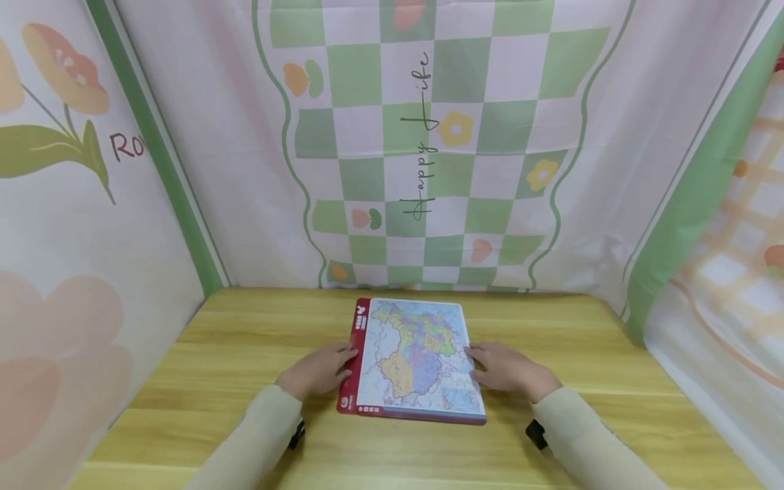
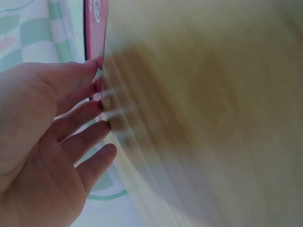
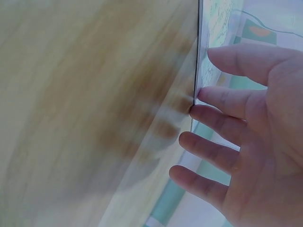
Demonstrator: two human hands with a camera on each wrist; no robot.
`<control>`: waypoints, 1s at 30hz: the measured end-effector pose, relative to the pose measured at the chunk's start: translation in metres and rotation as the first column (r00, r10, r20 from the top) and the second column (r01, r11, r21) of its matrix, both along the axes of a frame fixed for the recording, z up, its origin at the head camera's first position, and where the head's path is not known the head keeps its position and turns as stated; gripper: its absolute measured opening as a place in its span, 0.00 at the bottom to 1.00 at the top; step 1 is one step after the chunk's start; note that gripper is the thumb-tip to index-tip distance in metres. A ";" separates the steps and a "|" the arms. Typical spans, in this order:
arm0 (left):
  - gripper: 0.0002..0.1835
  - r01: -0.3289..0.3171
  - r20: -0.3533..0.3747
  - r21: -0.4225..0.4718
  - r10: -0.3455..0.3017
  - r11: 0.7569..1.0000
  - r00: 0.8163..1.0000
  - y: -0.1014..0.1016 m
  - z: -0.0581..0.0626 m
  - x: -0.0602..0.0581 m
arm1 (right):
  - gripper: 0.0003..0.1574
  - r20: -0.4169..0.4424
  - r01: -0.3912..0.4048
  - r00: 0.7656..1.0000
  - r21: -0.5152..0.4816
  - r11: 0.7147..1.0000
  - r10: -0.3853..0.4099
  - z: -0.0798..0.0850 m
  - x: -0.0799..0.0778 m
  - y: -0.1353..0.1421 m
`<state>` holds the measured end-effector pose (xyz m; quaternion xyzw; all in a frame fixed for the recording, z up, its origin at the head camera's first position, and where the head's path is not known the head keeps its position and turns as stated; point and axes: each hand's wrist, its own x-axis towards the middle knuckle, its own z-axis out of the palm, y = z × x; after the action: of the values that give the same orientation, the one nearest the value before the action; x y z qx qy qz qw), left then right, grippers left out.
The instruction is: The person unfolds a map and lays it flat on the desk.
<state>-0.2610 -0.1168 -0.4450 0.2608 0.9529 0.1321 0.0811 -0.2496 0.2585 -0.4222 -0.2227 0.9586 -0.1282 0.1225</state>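
A flat map board [image 1: 416,354] with a red border along its left side lies on the wooden table, its coloured map facing up. At the red left edge, my left hand [image 1: 321,371] touches the board with its fingertips. The left wrist view shows those fingers [image 2: 83,113] nearly straight against the thin edge, thumb close by the red strip. On the opposite side my right hand [image 1: 505,367] rests its fingertips along the board's right edge. In the right wrist view the fingers [image 3: 218,120] are extended and spread, the thumb over the map side.
The wooden table [image 1: 245,340] ends at a printed curtain [image 1: 355,129] behind the board. More patterned cloth hangs at the left [image 1: 55,238] and at the right [image 1: 723,286]. Dark straps [image 1: 535,434] show at both wrists.
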 end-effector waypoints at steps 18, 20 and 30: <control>0.25 -0.082 0.110 0.317 0.049 0.945 0.993 -0.005 -0.005 -0.003 | 0.32 0.036 0.077 0.997 -0.258 0.963 -0.070 -0.007 -0.006 0.005; 0.25 -0.146 0.163 0.408 0.085 0.901 0.983 -0.007 -0.006 -0.005 | 0.30 0.036 0.084 0.996 -0.293 0.953 -0.077 -0.007 -0.007 0.006; 0.27 -0.327 0.322 0.540 0.169 0.775 0.932 -0.010 -0.005 -0.008 | 0.30 0.092 0.126 0.991 -0.352 0.927 -0.100 -0.002 -0.002 0.011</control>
<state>-0.2694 -0.1266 -0.4500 0.1248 0.8729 0.4608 0.1003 -0.2517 0.2694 -0.4244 -0.1807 0.9255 -0.3151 0.1072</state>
